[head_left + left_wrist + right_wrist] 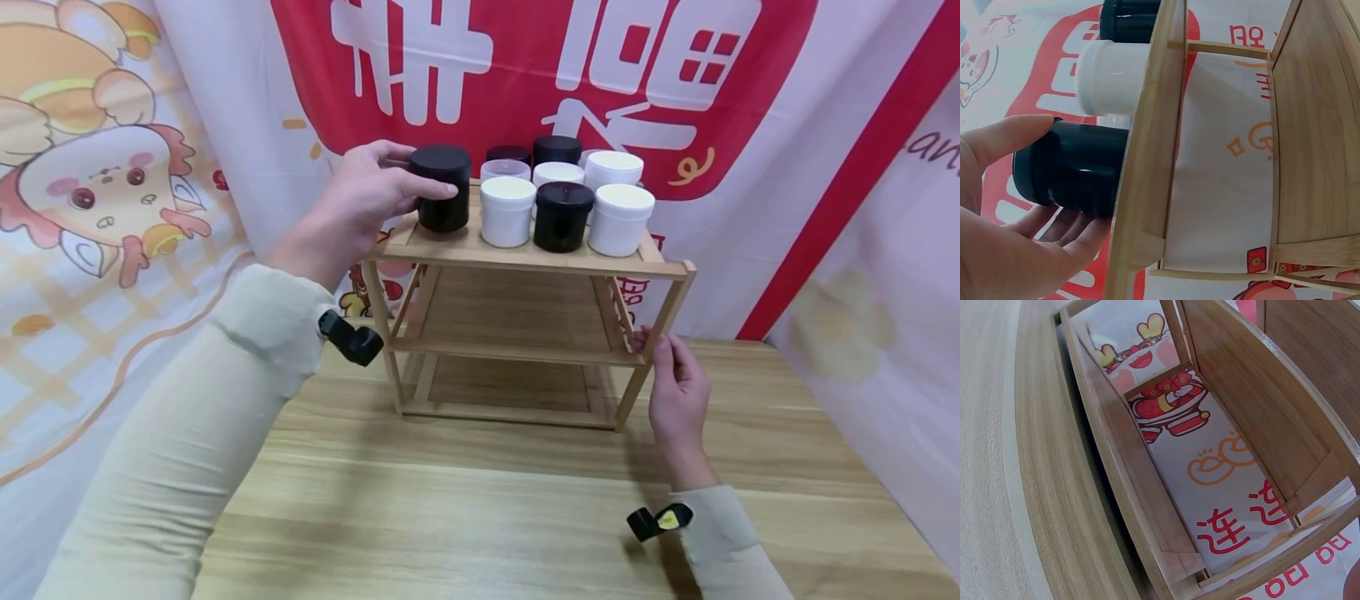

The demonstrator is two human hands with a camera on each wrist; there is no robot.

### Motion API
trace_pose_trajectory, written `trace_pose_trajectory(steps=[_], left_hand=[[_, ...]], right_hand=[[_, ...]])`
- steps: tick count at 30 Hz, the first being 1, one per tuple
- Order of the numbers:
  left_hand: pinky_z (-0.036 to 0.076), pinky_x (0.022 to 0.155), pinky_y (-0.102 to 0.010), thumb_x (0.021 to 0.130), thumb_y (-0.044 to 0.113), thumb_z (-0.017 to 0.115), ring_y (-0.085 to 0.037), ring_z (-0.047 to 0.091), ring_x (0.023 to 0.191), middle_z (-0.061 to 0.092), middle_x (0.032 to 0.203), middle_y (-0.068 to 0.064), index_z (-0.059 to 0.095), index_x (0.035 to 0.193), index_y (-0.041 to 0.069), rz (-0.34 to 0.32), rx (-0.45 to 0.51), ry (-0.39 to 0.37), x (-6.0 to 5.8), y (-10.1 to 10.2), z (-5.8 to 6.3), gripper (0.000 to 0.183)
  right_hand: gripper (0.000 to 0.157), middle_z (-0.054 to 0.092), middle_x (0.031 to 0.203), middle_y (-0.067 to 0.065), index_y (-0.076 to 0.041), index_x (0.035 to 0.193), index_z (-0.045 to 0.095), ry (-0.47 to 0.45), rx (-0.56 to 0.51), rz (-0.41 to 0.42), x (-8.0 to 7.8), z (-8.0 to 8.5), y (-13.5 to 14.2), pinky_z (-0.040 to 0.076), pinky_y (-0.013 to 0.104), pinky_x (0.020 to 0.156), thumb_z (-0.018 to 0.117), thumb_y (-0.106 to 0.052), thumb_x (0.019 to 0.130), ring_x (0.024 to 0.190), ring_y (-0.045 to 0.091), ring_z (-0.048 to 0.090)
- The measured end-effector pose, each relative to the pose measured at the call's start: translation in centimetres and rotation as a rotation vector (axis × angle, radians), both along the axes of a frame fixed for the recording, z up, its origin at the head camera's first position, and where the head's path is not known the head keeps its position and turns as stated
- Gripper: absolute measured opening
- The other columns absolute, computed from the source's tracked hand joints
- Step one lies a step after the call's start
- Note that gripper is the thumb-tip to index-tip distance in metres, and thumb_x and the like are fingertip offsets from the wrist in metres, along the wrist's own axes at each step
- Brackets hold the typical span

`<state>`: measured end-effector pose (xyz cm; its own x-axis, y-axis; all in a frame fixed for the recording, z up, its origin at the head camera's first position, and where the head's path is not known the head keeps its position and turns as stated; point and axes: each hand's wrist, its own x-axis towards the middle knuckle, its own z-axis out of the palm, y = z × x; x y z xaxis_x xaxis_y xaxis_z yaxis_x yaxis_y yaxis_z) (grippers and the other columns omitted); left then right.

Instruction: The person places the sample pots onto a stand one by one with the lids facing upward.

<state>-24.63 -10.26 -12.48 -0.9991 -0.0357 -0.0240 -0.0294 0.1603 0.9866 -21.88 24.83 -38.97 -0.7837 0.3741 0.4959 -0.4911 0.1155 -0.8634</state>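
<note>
My left hand (366,190) holds a tall black lidded jar (444,200) at the left end of the top shelf of a three-tier wooden rack (525,260). In the left wrist view, the thumb lies on one side of this jar (1085,165) and the other fingers on the opposite side. To its right, the front row has a white jar (507,218), a short black jar (562,223) and another white jar (621,227). My right hand (681,396) grips the rack's right side post, with some fingertips behind it.
Behind the front row are more jars: a clear one (504,169), white ones (613,169) and black ones (557,150). The two lower shelves (517,308) are bare wood. Beneath the rack lies a wood-grain table (465,517); printed cloth (247,108) hangs behind and beside it.
</note>
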Motion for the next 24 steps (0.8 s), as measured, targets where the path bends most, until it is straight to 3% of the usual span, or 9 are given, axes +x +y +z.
trace_pose_trajectory(steps=[7,12,18,24], left_hand=[[0.051,0.119,-0.036,0.093,0.010,0.083,-0.026,0.049,0.146,0.045,0.164,-0.006,0.050,0.154,0.018,0.003,0.018,-0.015,-0.4,0.6,-0.5,0.070],[0.053,0.118,-0.035,0.093,0.009,0.083,-0.026,0.048,0.146,0.044,0.165,-0.006,0.049,0.154,0.018,0.010,0.012,-0.023,-0.4,0.8,-0.6,0.071],[0.052,0.118,-0.034,0.094,0.012,0.082,-0.027,0.048,0.145,0.044,0.165,-0.007,0.047,0.157,0.019,0.010,-0.018,-0.026,-0.3,0.8,-0.9,0.072],[0.053,0.117,-0.034,0.095,0.015,0.082,-0.027,0.047,0.145,0.044,0.165,-0.006,0.046,0.158,0.021,0.019,-0.042,-0.021,-0.3,0.8,-1.1,0.073]], right_hand=[[0.044,0.080,0.123,-0.002,0.002,0.133,0.071,-0.008,0.012,-0.008,0.0,0.1,0.0,0.053,0.016,0.105,0.052,-0.033,0.114,0.114,0.006,0.073],[0.043,0.080,0.121,-0.006,0.002,0.133,0.071,-0.011,0.017,-0.011,0.1,0.2,0.1,0.053,0.016,0.104,0.051,-0.032,0.115,0.112,0.005,0.074],[0.043,0.079,0.127,0.007,0.003,0.133,0.070,-0.012,0.018,-0.010,0.1,0.1,0.1,0.053,0.016,0.104,0.051,-0.031,0.115,0.111,0.004,0.074],[0.046,0.080,0.122,-0.003,0.007,0.134,0.068,-0.008,0.007,-0.005,0.0,0.1,0.0,0.053,0.016,0.105,0.051,-0.031,0.115,0.112,0.005,0.074]])
